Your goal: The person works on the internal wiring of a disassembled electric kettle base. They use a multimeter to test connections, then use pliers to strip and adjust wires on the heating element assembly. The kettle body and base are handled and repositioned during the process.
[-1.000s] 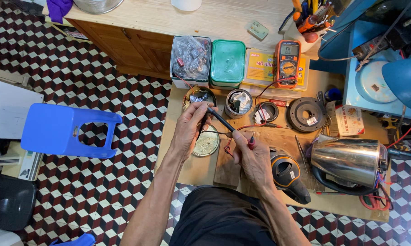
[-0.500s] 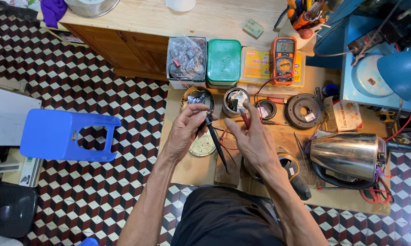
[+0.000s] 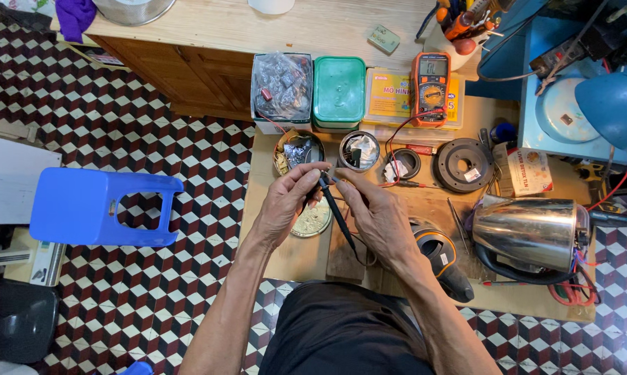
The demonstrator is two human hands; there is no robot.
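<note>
Both hands meet above the board: the left hand (image 3: 289,201) pinches a black probe (image 3: 337,215), the right hand (image 3: 376,208) closes on its tip — probing seems underway; steady contact matters next.

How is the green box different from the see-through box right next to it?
The green box has a solid green lid, so nothing inside it shows. The see-through box is clear, and small bagged parts show inside. The green box lies nearer the orange meter, while the see-through box lies at the board's left edge. Both are squarish, much alike in size, side by side beyond the hands.
</note>
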